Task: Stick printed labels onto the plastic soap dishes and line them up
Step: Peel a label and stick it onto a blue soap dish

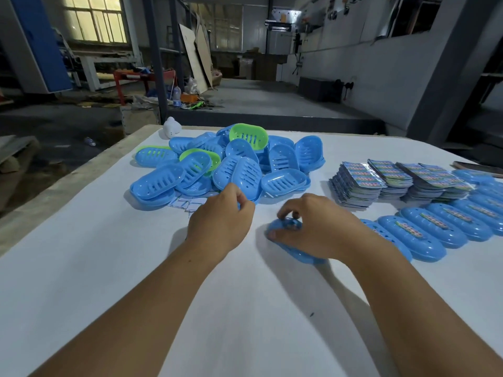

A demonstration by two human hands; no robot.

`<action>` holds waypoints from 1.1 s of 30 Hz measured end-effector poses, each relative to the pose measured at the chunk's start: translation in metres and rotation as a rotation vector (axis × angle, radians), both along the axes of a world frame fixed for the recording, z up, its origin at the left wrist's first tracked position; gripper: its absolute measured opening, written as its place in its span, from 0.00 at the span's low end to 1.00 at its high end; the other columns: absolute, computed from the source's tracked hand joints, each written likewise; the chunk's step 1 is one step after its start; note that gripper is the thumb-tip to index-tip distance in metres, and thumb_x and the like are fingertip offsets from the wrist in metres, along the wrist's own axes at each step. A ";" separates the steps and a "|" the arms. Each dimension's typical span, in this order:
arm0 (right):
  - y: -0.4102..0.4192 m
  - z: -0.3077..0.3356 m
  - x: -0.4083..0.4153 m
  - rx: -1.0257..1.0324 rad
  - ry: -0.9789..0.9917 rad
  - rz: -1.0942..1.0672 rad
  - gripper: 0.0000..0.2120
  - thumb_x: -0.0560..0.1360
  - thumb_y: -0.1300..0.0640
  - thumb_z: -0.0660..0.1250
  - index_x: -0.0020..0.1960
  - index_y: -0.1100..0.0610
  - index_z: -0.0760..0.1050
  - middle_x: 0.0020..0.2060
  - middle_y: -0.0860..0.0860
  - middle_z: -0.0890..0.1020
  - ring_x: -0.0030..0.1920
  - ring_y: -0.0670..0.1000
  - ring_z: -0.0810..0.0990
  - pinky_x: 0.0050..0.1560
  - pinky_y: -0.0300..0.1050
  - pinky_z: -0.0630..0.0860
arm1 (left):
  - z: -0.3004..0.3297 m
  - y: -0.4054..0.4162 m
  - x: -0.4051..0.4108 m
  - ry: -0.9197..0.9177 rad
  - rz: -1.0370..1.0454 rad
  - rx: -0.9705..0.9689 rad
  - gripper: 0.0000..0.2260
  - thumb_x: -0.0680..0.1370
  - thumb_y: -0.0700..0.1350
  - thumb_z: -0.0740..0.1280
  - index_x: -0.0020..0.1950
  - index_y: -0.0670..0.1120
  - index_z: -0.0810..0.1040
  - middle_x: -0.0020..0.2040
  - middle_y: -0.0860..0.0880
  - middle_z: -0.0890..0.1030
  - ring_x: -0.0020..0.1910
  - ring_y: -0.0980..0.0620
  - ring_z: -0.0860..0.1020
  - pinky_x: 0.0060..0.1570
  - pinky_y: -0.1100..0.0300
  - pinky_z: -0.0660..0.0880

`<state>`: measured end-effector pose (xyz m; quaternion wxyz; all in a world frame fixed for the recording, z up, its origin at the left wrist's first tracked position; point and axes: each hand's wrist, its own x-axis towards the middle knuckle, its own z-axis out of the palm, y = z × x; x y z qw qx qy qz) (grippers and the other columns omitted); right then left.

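A heap of blue and green plastic soap dishes [231, 161] lies at the table's far middle. My left hand [220, 221] hovers at the heap's near edge with its fingers curled; whether it holds anything is hidden. My right hand [313, 227] grips a blue soap dish [296, 251] lying on the table, fingertips pressing on its top. A row of labelled blue dishes [435, 227] runs off to the right of that dish. Stacks of printed labels [394, 180] sit behind the row.
The white table [109, 268] spreads wide in front of me. Small white backing papers [187, 204] lie by the heap's near edge. A white bottle-like object [172, 127] stands at the far edge, and a dark flat item [479, 167] lies at the far right.
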<state>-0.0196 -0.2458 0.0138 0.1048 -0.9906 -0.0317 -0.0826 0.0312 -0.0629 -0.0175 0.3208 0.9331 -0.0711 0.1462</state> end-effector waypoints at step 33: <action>-0.020 0.001 0.005 0.129 0.030 -0.089 0.05 0.76 0.50 0.69 0.51 0.43 0.76 0.40 0.41 0.80 0.38 0.40 0.77 0.34 0.39 0.68 | 0.011 0.090 0.037 -0.199 0.499 0.396 0.11 0.81 0.47 0.61 0.61 0.49 0.78 0.58 0.47 0.80 0.59 0.42 0.73 0.53 0.50 0.66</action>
